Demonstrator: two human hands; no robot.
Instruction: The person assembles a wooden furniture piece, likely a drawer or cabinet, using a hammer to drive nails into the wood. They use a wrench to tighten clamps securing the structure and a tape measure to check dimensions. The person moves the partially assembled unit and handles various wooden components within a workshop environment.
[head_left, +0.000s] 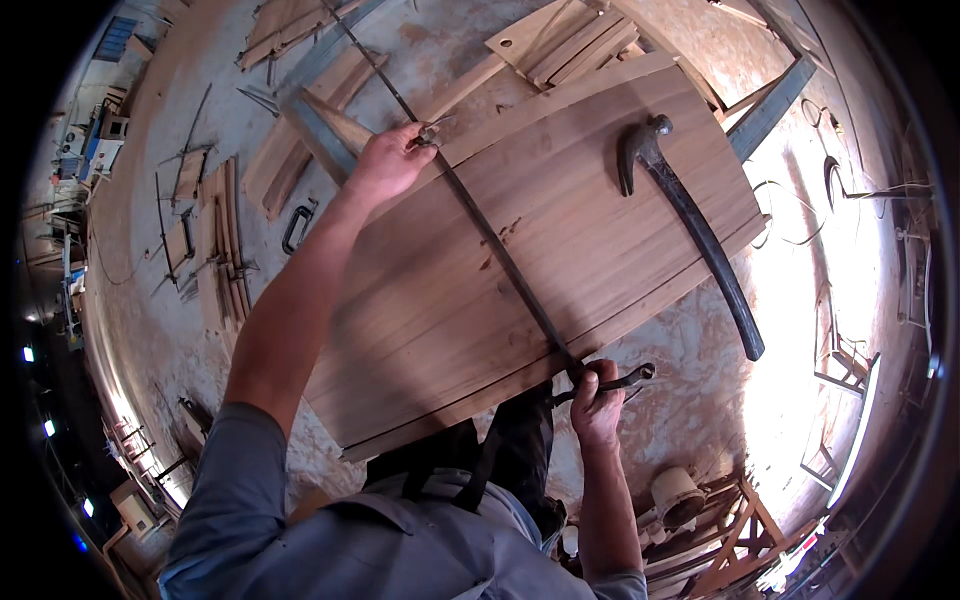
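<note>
A long dark bar clamp (494, 243) lies slantwise across a wide wooden panel (420, 310) made of boards set edge to edge. My left hand (388, 160) is closed around the clamp's fitting at the panel's far edge. At the near edge, my right hand (598, 408) grips the clamp's near end, where a dark handle with a ringed tip (640, 374) sticks out to the right; my fingers partly hide that end. To the right on the panel rests a claw hammer (695, 225), its dark handle reaching past the near edge.
Blue-grey supports (772, 108) show beyond the panel. Cut boards (585, 45) lie past its far edge, with more planks (222, 240) and a C-clamp (297, 229) on the floor to the left. A whitish bucket (677, 497) and wood frames stand at the lower right.
</note>
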